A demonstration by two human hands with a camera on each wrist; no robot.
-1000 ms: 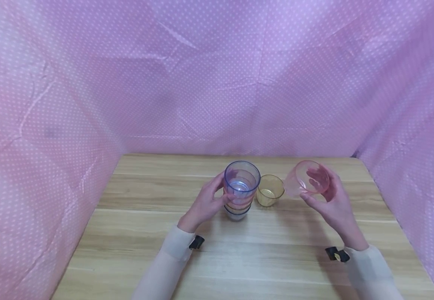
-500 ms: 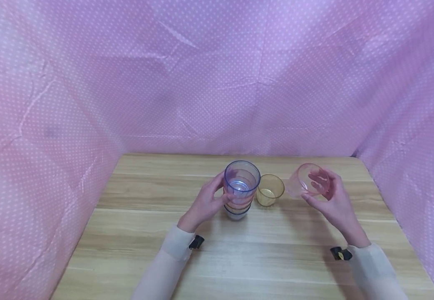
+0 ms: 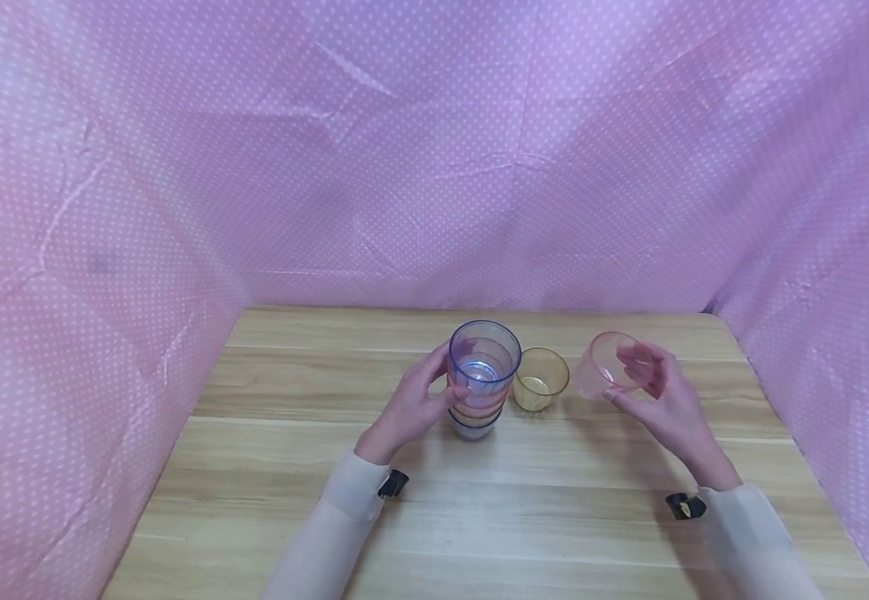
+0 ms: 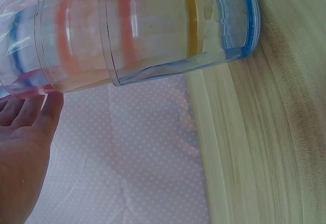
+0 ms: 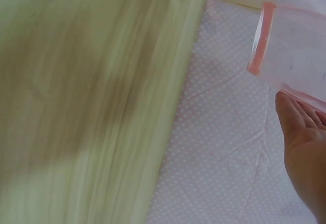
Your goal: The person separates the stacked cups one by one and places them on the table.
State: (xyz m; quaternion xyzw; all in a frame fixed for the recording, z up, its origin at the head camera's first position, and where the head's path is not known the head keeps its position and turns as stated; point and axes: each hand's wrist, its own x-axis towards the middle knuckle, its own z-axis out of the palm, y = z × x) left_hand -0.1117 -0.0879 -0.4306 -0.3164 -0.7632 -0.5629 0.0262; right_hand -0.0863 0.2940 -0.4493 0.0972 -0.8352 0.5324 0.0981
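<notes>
My left hand (image 3: 410,410) grips the upper part of a stack of clear plastic cups (image 3: 485,367), thumb on the near side. The left wrist view shows the nested cups (image 4: 147,35) with blue, yellow and pink tints; the blue base meets the table. Blue also rims the top cup. Just right of the stack a yellow cup (image 3: 541,390) stands upright. My right hand (image 3: 676,412) holds a pink cup (image 3: 601,367) between thumb and fingers, mouth tilted toward the right palm. In the right wrist view, that pink cup's base (image 5: 261,38) hangs above table level.
The cups are toward the back of a wooden table (image 3: 269,483). Pink dotted cloth (image 3: 374,167) hangs behind the table and on both sides. Each wrist bears a black clip; the right one (image 3: 685,506) is near the cuff.
My right hand has lowered the pink cup slightly, drawing it a little away from the yellow cup at first. The left hand, stack and yellow cup stay put.
</notes>
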